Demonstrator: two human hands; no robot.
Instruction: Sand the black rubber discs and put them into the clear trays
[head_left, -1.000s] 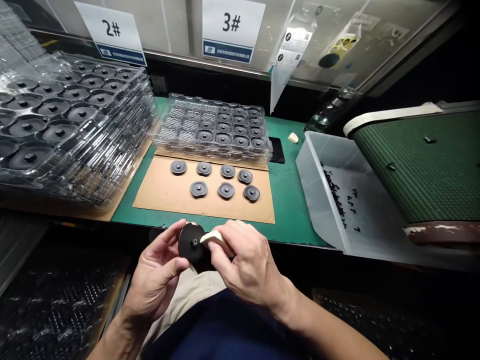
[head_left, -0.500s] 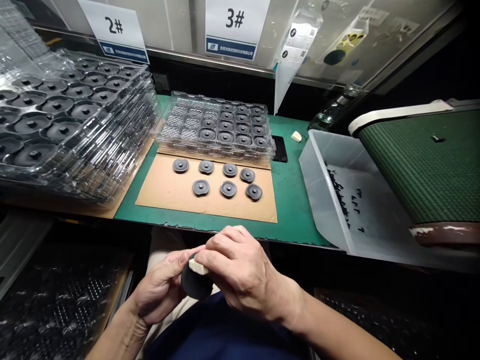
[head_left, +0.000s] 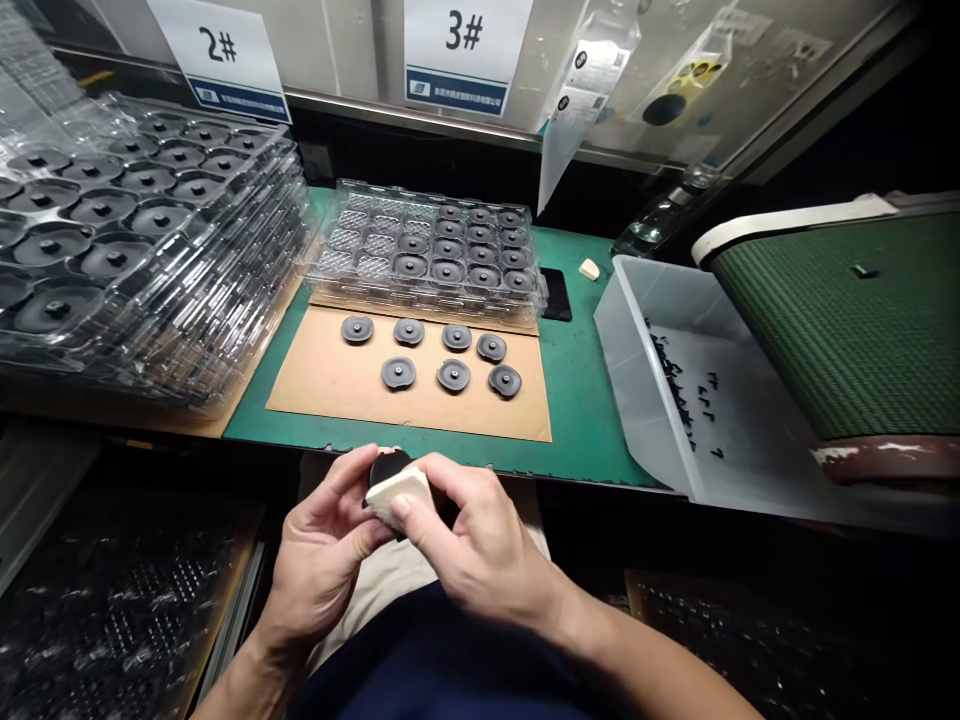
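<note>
Seemingly for steadiness, left fingers (head_left: 355, 464) clasp a disc (head_left: 388, 463), lower centre; right fingers (head_left: 451, 477) pinch a block (head_left: 393, 487) over it.

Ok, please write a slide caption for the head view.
Left hand holds a round black disc; right hand, a cream block partly covering it.

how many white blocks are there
2: one white block in the right hand, the other on the green mat by the tub. More could be hidden.
</note>
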